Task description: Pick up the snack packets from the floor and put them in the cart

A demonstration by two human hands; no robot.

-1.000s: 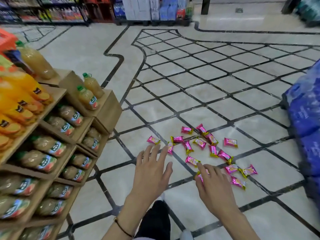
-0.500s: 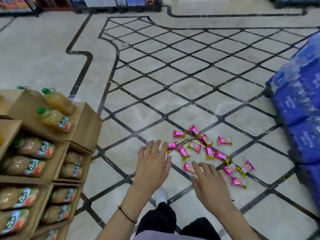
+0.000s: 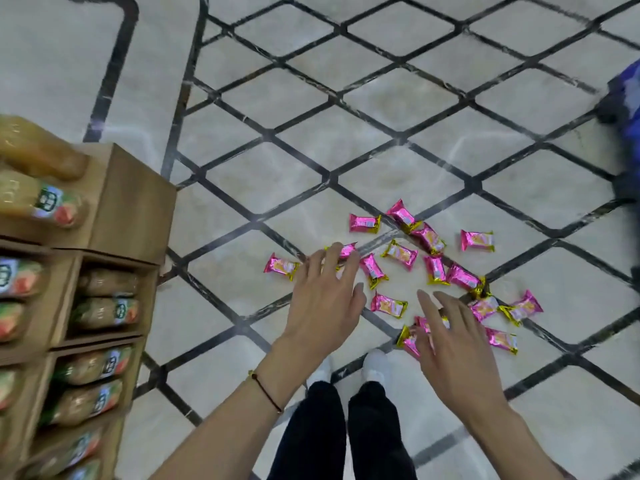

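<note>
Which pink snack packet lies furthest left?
The packet just left of the left hand, nearest the bottle shelf; every other packet lies further right.

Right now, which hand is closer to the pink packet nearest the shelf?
Left. The left hand is just right of that packet, its fingertips close beside it. The right hand is much farther right, over other packets.
</note>
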